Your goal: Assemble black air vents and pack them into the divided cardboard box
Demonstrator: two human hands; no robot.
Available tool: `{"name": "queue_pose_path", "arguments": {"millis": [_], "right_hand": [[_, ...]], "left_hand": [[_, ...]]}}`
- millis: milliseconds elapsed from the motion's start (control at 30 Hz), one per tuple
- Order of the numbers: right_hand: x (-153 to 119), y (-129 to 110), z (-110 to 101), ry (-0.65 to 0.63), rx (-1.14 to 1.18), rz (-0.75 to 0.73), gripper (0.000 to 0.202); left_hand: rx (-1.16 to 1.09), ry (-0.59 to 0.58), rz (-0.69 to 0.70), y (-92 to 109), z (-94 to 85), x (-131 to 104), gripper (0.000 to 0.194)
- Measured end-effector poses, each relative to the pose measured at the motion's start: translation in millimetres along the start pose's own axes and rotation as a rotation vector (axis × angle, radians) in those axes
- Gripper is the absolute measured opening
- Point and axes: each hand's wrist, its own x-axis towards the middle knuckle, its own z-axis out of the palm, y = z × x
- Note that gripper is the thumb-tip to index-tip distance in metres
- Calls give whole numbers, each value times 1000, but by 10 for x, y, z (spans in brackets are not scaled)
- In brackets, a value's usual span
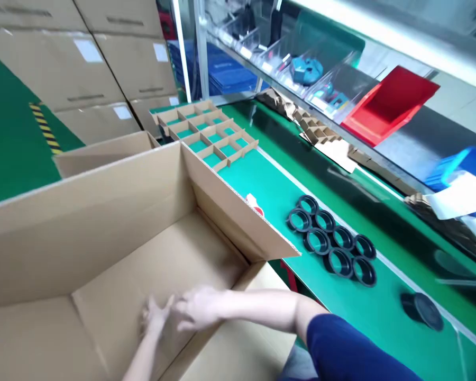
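A large open cardboard box [170, 259] fills the lower left, with its flaps raised or folded outward. Both my hands are inside it, low over the bottom. My left hand [154, 317] has its thumb spread away from the fingers and holds nothing that I can see. Close beside it on the right, my right hand [200, 308] is blurred, its fingers apart and nothing visible in them. Whether either hand touches the cardboard I cannot tell.
On the green workbench [277, 185] stand several black plastic rings [317, 241], a black cup-like piece [422, 311] and a cardboard divider grid [208, 132]. Stacked cartons [63, 69] rise at the back left. A red bin [388, 106] sits on the shelf above.
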Motion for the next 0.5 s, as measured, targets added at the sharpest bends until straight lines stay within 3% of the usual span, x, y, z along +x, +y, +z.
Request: {"name": "queue_pose_path", "arguments": {"millis": [67,133,167,200,267,300,367,433,500], "right_hand": [[-621,-248,-174,-181,15,-342,34],[-1342,-278,-632,-320,174,-668,35],[-1679,-203,-948,-347,256,-754,33],[-1966,-74,-1297,-307,321,-763,33],[-2300,313,-2018,49,435,-632,29],[-2316,553,-2356,260,476,-532,31],[-2033,1072,-2927,619,460,-256,38],[-1429,1564,-3327,714,238,69,36],[-701,1958,-3565,617,-42,320,32]], "left_hand": [[-62,-170,174,307,-118,-420,85],[-79,-323,348,596,-187,-884,81],[-73,-380,422,720,-188,-1123,80],[-57,-428,494,824,-162,-1363,80],[34,-478,618,969,-36,-1817,82],[117,-488,654,1013,57,-2014,84],[319,-456,660,1060,282,-2312,87],[494,-362,603,1074,512,-2458,86],[600,-272,534,1069,690,-2477,77]]}}
